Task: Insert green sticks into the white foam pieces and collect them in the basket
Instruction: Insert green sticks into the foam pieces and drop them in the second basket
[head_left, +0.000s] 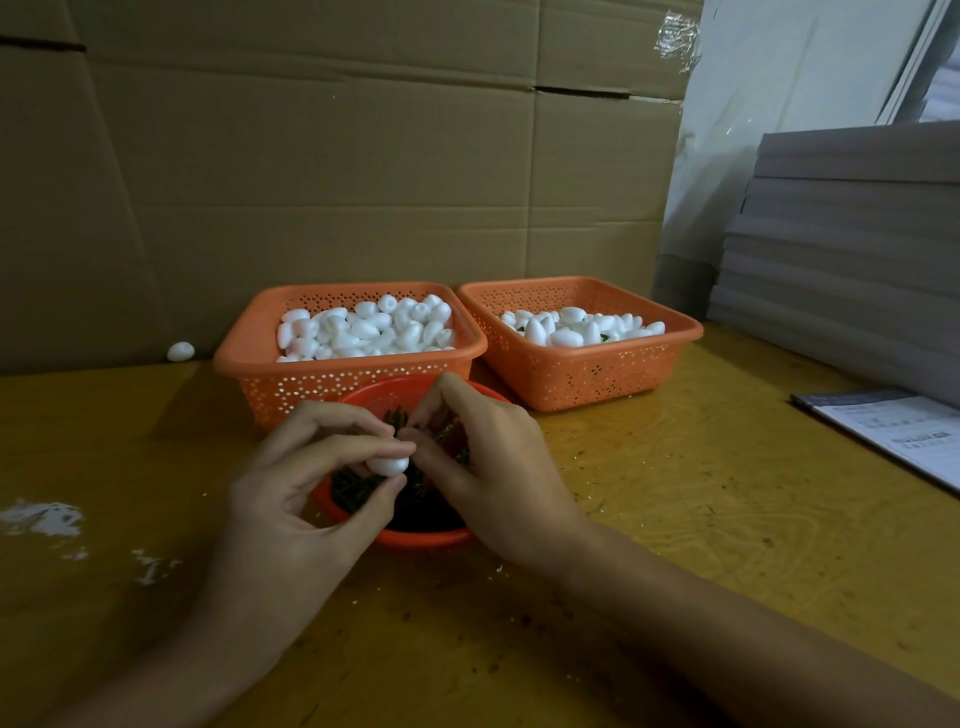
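Note:
My left hand (306, 488) pinches a white foam piece (388, 464) between thumb and fingers above a small orange bowl (431, 538) of green sticks (358, 488). My right hand (493, 467) meets it from the right, fingertips curled at the foam's end; whatever they pinch is hidden. Behind stand two orange baskets: the left basket (260, 358) is heaped with plain foam pieces, and the right basket (685, 332) holds foam pieces with bits of green among them.
A loose foam piece (181, 351) lies by the cardboard wall (337, 156) at the back left. White foam crumbs (44, 517) are scattered on the yellow table (701, 493). Grey stacked sheets (852, 234) and a printed paper (904, 436) occupy the right.

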